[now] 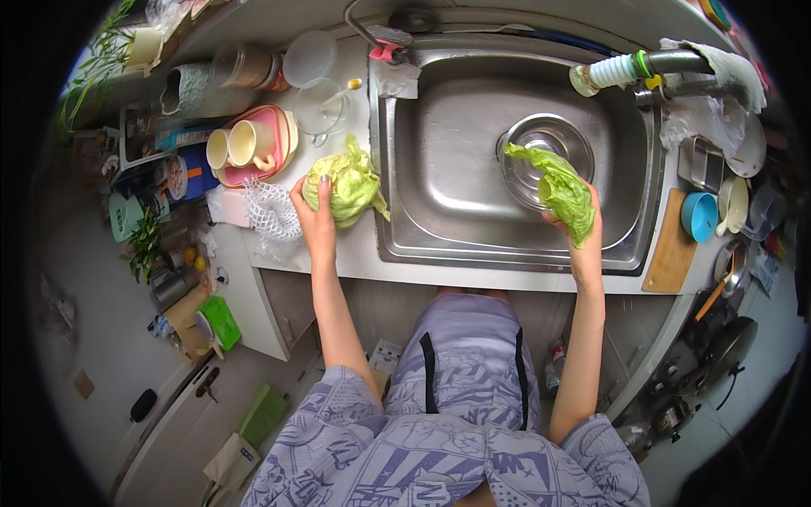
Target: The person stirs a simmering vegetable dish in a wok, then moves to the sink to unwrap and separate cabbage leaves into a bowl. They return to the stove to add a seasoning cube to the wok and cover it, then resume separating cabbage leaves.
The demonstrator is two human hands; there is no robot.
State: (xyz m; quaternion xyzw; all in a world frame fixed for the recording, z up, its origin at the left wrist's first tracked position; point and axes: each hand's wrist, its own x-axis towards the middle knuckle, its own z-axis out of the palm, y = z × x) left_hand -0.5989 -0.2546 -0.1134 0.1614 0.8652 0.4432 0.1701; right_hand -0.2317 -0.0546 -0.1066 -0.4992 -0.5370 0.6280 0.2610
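Observation:
My left hand (317,218) grips the left side of a pale green head of lettuce (347,190) on the white counter, just left of the sink. A loose leaf hangs off its right side, close to the sink's rim. In my right hand (586,222) is a torn lettuce leaf (564,190), held up above the right part of the stainless steel sink (456,158). Beneath that leaf, a round metal basin (521,136) sits in the sink, partly covered by leaf and hand.
White foam netting (272,212) lies left of the lettuce. Behind it are cream mugs (250,142) on a pink tray and a glass cup (320,108). A faucet with a ribbed extension (611,71) reaches over the sink's back right. Right of the sink are a wooden cutting board (671,244) and a blue bowl (699,217).

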